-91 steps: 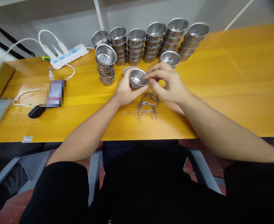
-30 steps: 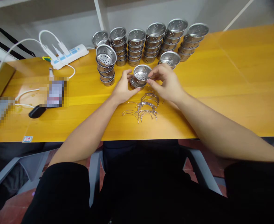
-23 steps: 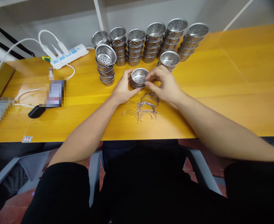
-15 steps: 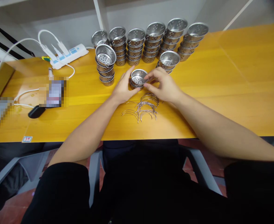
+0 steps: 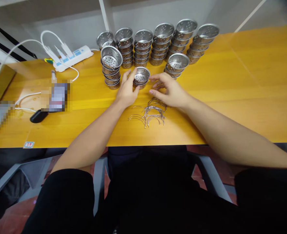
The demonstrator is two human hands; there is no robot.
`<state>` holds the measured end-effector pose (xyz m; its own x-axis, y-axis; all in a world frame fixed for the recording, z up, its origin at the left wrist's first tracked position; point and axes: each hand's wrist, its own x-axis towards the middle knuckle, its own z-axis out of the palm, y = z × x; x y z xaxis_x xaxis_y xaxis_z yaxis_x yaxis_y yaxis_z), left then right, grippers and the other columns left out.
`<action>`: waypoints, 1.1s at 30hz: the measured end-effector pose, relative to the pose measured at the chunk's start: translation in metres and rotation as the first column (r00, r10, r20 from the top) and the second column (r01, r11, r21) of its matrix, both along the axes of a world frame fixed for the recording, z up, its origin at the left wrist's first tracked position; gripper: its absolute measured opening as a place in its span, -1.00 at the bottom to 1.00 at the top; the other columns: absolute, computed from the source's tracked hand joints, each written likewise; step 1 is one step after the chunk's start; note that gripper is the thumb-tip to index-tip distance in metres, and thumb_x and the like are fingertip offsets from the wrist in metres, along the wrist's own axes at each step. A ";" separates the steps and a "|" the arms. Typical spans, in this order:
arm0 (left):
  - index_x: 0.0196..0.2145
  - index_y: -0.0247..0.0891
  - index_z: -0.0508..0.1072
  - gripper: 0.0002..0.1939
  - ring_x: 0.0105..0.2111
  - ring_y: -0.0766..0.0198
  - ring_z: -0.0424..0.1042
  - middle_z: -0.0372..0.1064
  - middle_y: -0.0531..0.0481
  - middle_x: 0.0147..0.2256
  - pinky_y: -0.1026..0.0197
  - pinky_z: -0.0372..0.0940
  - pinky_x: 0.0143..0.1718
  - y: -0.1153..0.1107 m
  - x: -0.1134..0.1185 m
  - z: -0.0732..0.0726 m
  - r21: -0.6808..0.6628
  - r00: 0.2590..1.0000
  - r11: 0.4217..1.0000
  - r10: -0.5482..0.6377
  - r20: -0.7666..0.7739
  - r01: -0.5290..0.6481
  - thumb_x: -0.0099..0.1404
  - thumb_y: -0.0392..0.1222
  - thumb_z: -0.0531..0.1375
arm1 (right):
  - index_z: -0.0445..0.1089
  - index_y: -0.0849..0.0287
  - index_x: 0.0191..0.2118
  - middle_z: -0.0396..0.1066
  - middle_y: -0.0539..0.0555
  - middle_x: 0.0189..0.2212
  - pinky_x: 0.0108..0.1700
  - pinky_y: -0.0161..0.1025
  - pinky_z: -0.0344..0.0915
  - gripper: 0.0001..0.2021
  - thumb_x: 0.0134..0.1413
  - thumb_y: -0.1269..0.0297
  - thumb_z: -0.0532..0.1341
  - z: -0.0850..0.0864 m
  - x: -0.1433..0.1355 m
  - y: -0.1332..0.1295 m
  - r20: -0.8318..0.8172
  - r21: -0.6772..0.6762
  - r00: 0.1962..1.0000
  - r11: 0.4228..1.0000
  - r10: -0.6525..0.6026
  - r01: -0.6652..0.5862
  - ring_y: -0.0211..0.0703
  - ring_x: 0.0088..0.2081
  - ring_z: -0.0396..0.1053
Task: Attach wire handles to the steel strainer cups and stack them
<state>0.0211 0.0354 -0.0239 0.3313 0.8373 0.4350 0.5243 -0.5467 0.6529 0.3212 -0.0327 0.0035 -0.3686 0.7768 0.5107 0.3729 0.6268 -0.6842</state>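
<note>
A short stack of perforated metal cups stands upright on the table in front of me, one cup sitting in another. My left hand curves round its left side, with the thumb at the front and a finger by the rim. Just right of the stack is my right hand, its fingers parted, bent and holding nothing. A small gap shows between its fingertips and the cups. Below both hands lies a loose pile of thin curved metal wires.
Several tall stacks of similar cups line the table's back. A nearer stack stands left, a shorter one right. A power strip with white cables, a blurred phone and a black object are at the left.
The small cup stack has shifted slightly left and away from me, with my left hand beside it. My right fingers have come off its rim.
</note>
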 end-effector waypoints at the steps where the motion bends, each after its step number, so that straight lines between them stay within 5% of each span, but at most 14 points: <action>1: 0.80 -0.01 0.34 0.03 0.90 -0.44 0.12 0.22 -0.35 0.80 -0.45 -0.05 1.02 -0.001 0.000 0.000 0.003 1.000 1.000 0.010 0.014 -0.010 0.54 -0.05 0.58 | 0.66 -0.17 0.57 0.67 0.24 0.28 0.30 0.43 0.85 -0.22 0.50 -0.50 0.53 0.000 -0.001 -0.001 0.003 -0.002 1.000 1.000 0.006 -0.006 0.37 0.12 0.78; 6: 0.86 0.10 0.17 0.10 0.82 -0.44 0.29 0.17 -0.35 0.76 -0.45 0.17 0.96 -0.010 0.007 0.004 -0.001 0.994 1.000 0.013 0.104 -0.013 0.61 0.03 0.60 | 0.69 -0.20 0.56 0.70 0.23 0.29 0.32 0.44 0.85 -0.25 0.53 -0.52 0.51 0.003 -0.001 -0.001 -0.011 0.006 1.000 1.000 0.019 -0.019 0.37 0.12 0.81; 10: 0.77 0.08 0.23 -0.12 0.48 -0.28 0.69 0.25 -0.38 0.66 -0.42 0.48 0.79 -0.010 0.011 0.000 -0.040 0.986 0.999 0.013 0.165 -0.006 0.73 0.03 0.51 | 0.70 -0.19 0.51 0.73 0.24 0.28 0.32 0.44 0.85 -0.23 0.50 -0.58 0.50 0.006 0.000 0.000 -0.030 0.003 0.999 1.000 -0.012 0.012 0.36 0.10 0.81; 12: 0.62 -0.02 0.38 -0.35 0.22 -0.10 0.79 0.40 -0.34 0.51 -0.34 0.66 0.62 -0.011 0.013 0.001 -0.051 0.981 0.998 0.045 0.191 -0.036 0.76 -0.01 0.48 | 0.72 -0.17 0.47 0.77 0.24 0.28 0.34 0.45 0.84 -0.24 0.48 -0.59 0.51 0.008 -0.001 -0.001 -0.044 -0.015 0.999 1.000 -0.014 0.014 0.37 0.10 0.81; 15: 0.16 -0.13 0.60 -0.76 -0.10 0.09 0.73 0.62 -0.10 0.01 -0.23 0.79 0.34 -0.020 0.018 0.014 -0.046 0.986 0.996 0.080 0.147 -0.074 0.68 -0.11 0.50 | 0.73 -0.15 0.41 0.81 0.24 0.24 0.41 0.50 0.80 -0.26 0.46 -0.57 0.54 0.009 -0.002 -0.002 -0.064 -0.055 0.998 0.998 0.015 -0.018 0.40 0.14 0.82; 18: -0.23 -0.12 0.55 -0.75 -0.31 0.15 0.61 0.57 0.02 -0.33 -0.10 0.76 0.06 -0.038 0.024 0.035 -0.107 0.996 0.993 0.057 0.069 -0.049 0.60 -0.15 0.50 | 0.74 -0.13 0.38 0.82 0.22 0.29 0.50 0.56 0.75 -0.24 0.40 -0.58 0.58 0.011 -0.004 -0.005 -0.044 -0.093 0.998 0.994 0.049 -0.053 0.44 0.24 0.81; 20: -0.28 -0.12 0.56 -0.73 -0.32 0.15 0.63 0.64 0.01 -0.34 -0.03 0.71 -0.02 -0.048 0.028 0.046 -0.140 0.996 0.989 0.054 0.065 -0.045 0.60 -0.14 0.48 | 0.73 -0.11 0.38 0.82 0.21 0.33 0.53 0.57 0.73 -0.22 0.38 -0.59 0.58 0.015 -0.006 -0.008 -0.015 -0.106 0.998 0.992 0.066 -0.067 0.46 0.30 0.79; 23: -0.19 -0.14 0.66 -0.89 -0.12 0.09 0.77 0.83 -0.06 -0.14 -0.02 0.69 0.11 -0.052 0.030 0.051 -0.134 0.997 0.990 0.046 0.067 -0.036 0.58 -0.21 0.44 | 0.75 -0.14 0.32 0.84 0.19 0.28 0.48 0.53 0.76 -0.25 0.43 -0.65 0.51 0.027 -0.008 -0.014 0.035 -0.097 0.998 0.994 0.048 -0.045 0.42 0.24 0.80; 27: -0.10 -0.18 0.73 -0.94 0.02 0.04 0.82 0.88 -0.13 0.01 -0.04 0.68 0.24 -0.050 0.029 0.050 -0.148 0.999 0.989 0.025 0.029 -0.021 0.58 -0.29 0.41 | 0.76 -0.26 0.26 0.80 0.23 0.20 0.37 0.58 0.76 -0.36 0.66 -0.63 0.26 0.049 -0.001 -0.023 0.082 0.026 0.988 0.992 -0.129 0.127 0.43 0.17 0.76; 30: -0.09 -0.20 0.74 -0.91 0.00 0.07 0.81 0.87 -0.11 -0.02 0.02 0.67 0.20 -0.052 0.027 0.052 -0.141 1.000 0.990 -0.002 0.014 0.004 0.57 -0.33 0.41 | 0.64 -0.34 0.56 0.64 0.30 0.48 0.48 0.82 0.59 -0.37 0.73 -0.49 0.21 0.063 0.016 -0.024 0.130 0.156 0.914 0.918 -0.384 0.364 0.73 0.53 0.54; 33: -0.10 -0.21 0.74 -0.89 -0.02 0.12 0.80 0.87 -0.09 -0.04 0.07 0.65 0.17 -0.056 0.027 0.055 -0.141 0.999 0.990 -0.029 0.021 0.032 0.58 -0.37 0.41 | 0.28 -0.41 0.83 0.43 0.28 0.68 0.69 0.90 0.33 -0.22 0.71 -0.38 0.31 0.062 0.039 -0.012 0.173 0.212 0.802 0.817 -0.571 0.536 0.76 0.76 0.24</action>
